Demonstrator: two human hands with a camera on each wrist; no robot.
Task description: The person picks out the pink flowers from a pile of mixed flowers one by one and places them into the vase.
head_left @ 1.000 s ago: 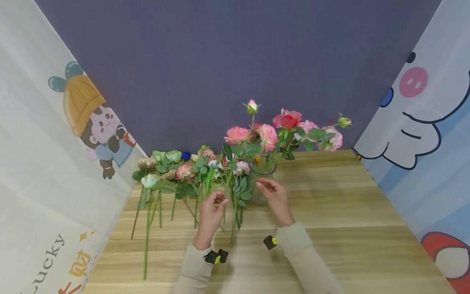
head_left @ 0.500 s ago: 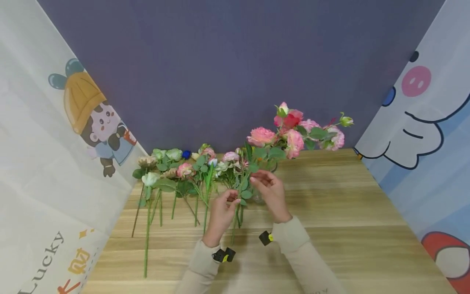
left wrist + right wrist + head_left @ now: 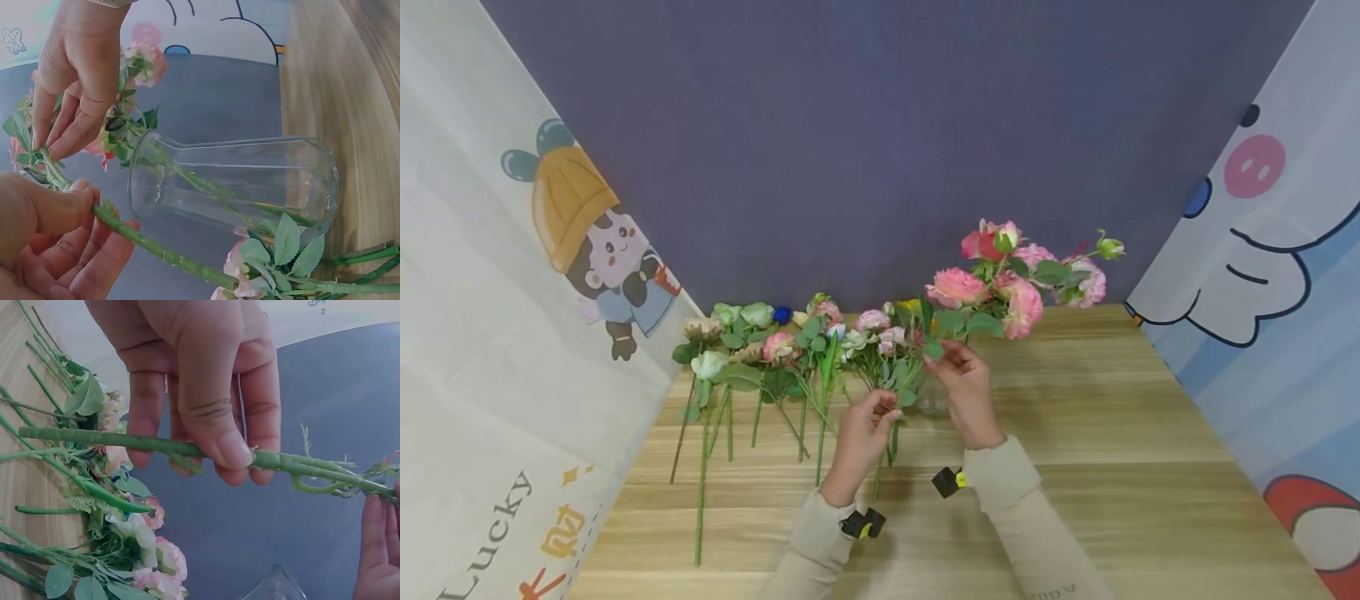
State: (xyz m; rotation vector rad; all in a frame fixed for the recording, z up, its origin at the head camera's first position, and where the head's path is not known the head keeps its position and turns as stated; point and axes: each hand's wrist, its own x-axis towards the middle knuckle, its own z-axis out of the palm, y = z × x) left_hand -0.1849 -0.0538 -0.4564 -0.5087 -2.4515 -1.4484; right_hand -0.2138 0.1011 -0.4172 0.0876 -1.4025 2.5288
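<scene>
My left hand [image 3: 865, 437] pinches the thick green stem [image 3: 81, 435] of a pink artificial flower spray near its lower part, between thumb and fingers. Higher up, the fingertips of my right hand [image 3: 972, 392] pinch the same stem where it branches. Its pink blooms [image 3: 957, 287] and a pale bud lean over to the right. The cut stem end hangs free, outside the glass vase [image 3: 237, 147]. Stems with a red bloom [image 3: 979, 245] and pale pink blooms [image 3: 1086, 283] stand in that vase. In the head view, my right hand and the leaves hide most of the glass.
Several loose flowers lie in a row on the wooden table [image 3: 1120, 500] to the left, among them a white rose [image 3: 707, 364], a small blue bloom [image 3: 782, 315] and pink blooms [image 3: 780, 347]. A dark blue panel [image 3: 880, 150] rises behind the table.
Both hands have shifted slightly right with the pink flower spray. Its blooms moved right and a little down, now overlapping the flowers in the vase.
</scene>
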